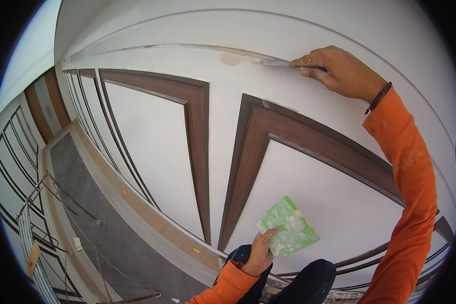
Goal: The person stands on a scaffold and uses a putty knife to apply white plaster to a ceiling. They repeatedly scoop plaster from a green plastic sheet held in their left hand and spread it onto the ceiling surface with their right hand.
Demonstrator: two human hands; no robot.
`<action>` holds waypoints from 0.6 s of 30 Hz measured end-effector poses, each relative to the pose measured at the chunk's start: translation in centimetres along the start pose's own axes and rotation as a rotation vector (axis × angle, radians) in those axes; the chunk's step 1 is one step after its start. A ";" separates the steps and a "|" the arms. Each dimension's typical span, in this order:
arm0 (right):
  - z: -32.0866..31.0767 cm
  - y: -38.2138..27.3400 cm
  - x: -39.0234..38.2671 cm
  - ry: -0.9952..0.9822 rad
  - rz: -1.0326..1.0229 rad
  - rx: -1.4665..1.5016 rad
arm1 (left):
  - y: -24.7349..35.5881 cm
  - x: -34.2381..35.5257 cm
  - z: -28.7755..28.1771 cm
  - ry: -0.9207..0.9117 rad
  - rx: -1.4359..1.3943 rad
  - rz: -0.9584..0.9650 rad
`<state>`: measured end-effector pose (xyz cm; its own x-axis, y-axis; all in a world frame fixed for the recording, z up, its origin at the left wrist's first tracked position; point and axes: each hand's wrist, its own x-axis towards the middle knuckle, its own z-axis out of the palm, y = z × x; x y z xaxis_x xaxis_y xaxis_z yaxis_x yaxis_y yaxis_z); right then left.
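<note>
My right hand (342,73) is raised high at the wall, its fingers closed round the handle of a putty knife (276,63). The knife's thin blade lies against the white wall just under a long moulding line, at the right end of a damp-looking beige patch (233,58). Low in front of me, my left hand (261,253) pinches a green plastic sheet or spreader (289,226) by its edge. White filler smears its upper face. A dark braided bracelet (379,97) circles my right wrist.
Dark brown framed panels (200,152) line the wall below the moulding. Metal scaffolding (40,228) stands at the lower left, above a grey floor strip (106,207) with a tan border bearing yellow arrows. My dark-trousered knees (309,281) are at the bottom.
</note>
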<state>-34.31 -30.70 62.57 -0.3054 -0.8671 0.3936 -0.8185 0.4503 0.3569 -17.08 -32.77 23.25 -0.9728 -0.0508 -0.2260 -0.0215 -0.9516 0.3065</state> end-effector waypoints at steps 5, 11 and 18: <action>0.0 0.9 -1.1 0.025 -0.018 -0.018 | -0.3 0.2 -0.4 0.021 0.019 0.005; -0.6 1.4 -2.4 0.006 0.010 0.013 | -0.1 0.0 0.1 0.039 0.033 0.007; -1.0 2.1 -3.8 0.022 0.029 0.031 | -0.3 0.1 -0.2 0.053 0.039 0.010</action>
<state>-34.39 -26.26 62.73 -0.3187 -0.8490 0.4215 -0.8244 0.4677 0.3188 -17.14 -32.50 22.97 -0.9596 -0.0770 -0.2708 -0.0220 -0.9384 0.3448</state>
